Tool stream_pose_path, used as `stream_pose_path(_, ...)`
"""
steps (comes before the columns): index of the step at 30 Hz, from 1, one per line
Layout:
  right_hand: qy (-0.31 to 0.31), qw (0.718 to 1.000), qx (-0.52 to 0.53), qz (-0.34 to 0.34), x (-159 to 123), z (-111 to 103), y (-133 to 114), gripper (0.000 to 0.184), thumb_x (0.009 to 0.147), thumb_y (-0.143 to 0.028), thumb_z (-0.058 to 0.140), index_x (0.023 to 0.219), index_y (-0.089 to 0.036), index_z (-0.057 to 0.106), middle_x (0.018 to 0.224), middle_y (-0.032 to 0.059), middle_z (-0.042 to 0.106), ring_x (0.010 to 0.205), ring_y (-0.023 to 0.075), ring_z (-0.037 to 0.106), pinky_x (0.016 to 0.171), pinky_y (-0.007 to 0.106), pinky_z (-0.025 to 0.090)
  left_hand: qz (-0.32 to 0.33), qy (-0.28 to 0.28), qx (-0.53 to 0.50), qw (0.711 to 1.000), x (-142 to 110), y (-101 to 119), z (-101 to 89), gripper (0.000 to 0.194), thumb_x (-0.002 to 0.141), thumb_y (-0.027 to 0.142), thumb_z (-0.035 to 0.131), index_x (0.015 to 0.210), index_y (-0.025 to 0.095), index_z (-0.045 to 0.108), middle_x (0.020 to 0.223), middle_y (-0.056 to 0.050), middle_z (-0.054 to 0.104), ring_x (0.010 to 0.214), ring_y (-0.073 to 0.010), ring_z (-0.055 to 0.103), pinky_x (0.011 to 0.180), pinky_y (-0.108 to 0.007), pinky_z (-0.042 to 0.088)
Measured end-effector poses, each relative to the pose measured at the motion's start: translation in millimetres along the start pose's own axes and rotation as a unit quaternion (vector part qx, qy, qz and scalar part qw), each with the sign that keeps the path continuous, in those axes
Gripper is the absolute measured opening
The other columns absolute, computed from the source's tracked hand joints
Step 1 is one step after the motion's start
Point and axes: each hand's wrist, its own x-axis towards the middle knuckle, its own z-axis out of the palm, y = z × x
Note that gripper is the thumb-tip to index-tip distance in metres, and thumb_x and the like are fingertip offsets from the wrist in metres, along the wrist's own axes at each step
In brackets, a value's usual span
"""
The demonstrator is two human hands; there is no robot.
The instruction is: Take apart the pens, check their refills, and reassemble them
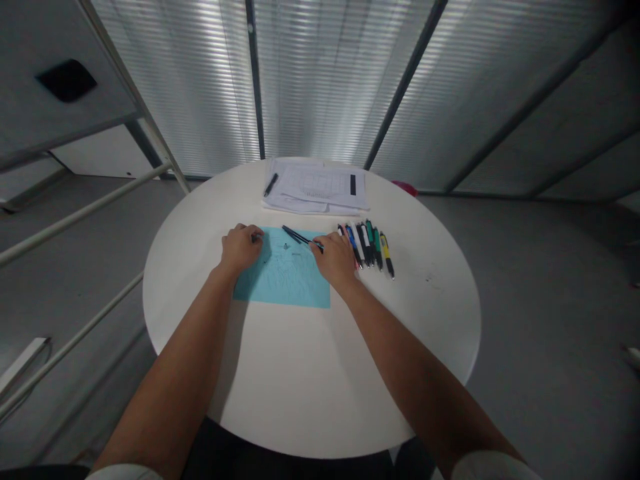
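Note:
A light blue sheet of paper (283, 283) with faint dark marks lies on the round white table. My left hand (241, 247) is closed at the sheet's upper left corner. A small dark object (257, 237) shows at its fingertips, too small to name. On the sheet's right side rests my right hand (336, 257), its fingers closed on the end of a black pen (296, 235) that points up and left across the paper. Just right of that hand lies a row of several pens (367, 243) with black, blue, white, green and yellow barrels.
A stack of printed white papers (317, 187) lies at the table's far side, with another black pen (271, 185) on it. The white table (280, 380) has a curved edge. Pale metal rails (85, 203) stand left; a ribbed translucent partition (325, 80) rises behind.

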Motion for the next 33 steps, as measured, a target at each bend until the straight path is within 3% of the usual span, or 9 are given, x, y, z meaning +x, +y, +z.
stream_pose_path(5,0.004,1.000,0.019,0.001,3,3,3,0.024,0.096,-0.032,0.050,0.097,-0.022,0.071,0.100,0.0093,0.067,0.100,0.0249,0.057,0.094,0.040,0.039,-0.006,-0.003,0.000,1.000,1,0,0.2,0.032,0.084,0.026,0.051,0.108,0.025,0.072,0.109,-0.011,0.066,0.103,-0.0298,0.061,0.093,-0.047,0.044)
stream_pose_path(10,0.058,0.995,0.073,-0.013,5,7,4,0.023,0.097,-0.027,0.044,0.098,-0.018,0.065,0.102,0.0120,0.065,0.100,0.0249,0.057,0.093,0.041,0.042,-0.003,-0.010,0.004,1.000,0,0,-1.0,0.033,0.084,0.027,0.051,0.109,0.024,0.072,0.109,-0.011,0.066,0.102,-0.0300,0.062,0.092,-0.047,0.045)
stream_pose_path(19,0.057,0.981,0.184,-0.014,2,9,-2,0.032,0.097,-0.019,0.030,0.122,-0.016,0.050,0.114,0.0149,0.063,0.100,0.0244,0.060,0.083,0.039,0.047,-0.007,-0.012,0.002,1.000,0,1,-1.4,0.033,0.084,0.027,0.050,0.109,0.025,0.072,0.111,-0.011,0.066,0.103,-0.0278,0.061,0.091,-0.044,0.044)
stream_pose_path(22,0.078,0.983,0.163,-0.028,1,7,-2,0.037,0.096,-0.017,0.029,0.128,-0.016,0.048,0.120,0.0164,0.060,0.110,0.0250,0.057,0.088,0.040,0.046,-0.006,-0.009,0.002,1.000,-1,2,-1.8,0.034,0.085,0.027,0.050,0.110,0.025,0.071,0.111,-0.011,0.066,0.103,-0.0270,0.061,0.092,-0.044,0.044)
stream_pose_path(27,0.064,0.988,0.131,-0.045,0,2,-3,0.034,0.098,-0.021,0.029,0.119,-0.014,0.054,0.115,0.0164,0.061,0.109,0.0269,0.056,0.091,0.041,0.044,-0.008,-0.008,0.008,1.000,-1,2,-1.4,0.034,0.085,0.028,0.049,0.110,0.026,0.071,0.113,-0.012,0.065,0.105,-0.0296,0.060,0.092,-0.048,0.044)
stream_pose_path(33,0.042,0.995,0.090,-0.004,-1,-3,-6,0.024,0.097,-0.025,0.036,0.112,-0.016,0.052,0.109,0.0143,0.065,0.097,0.0255,0.060,0.081,0.035,0.042,0.003,-0.007,-0.001,1.000,-1,1,-0.1,0.034,0.084,0.028,0.049,0.109,0.026,0.071,0.110,-0.013,0.065,0.105,-0.0329,0.060,0.090,-0.052,0.043)
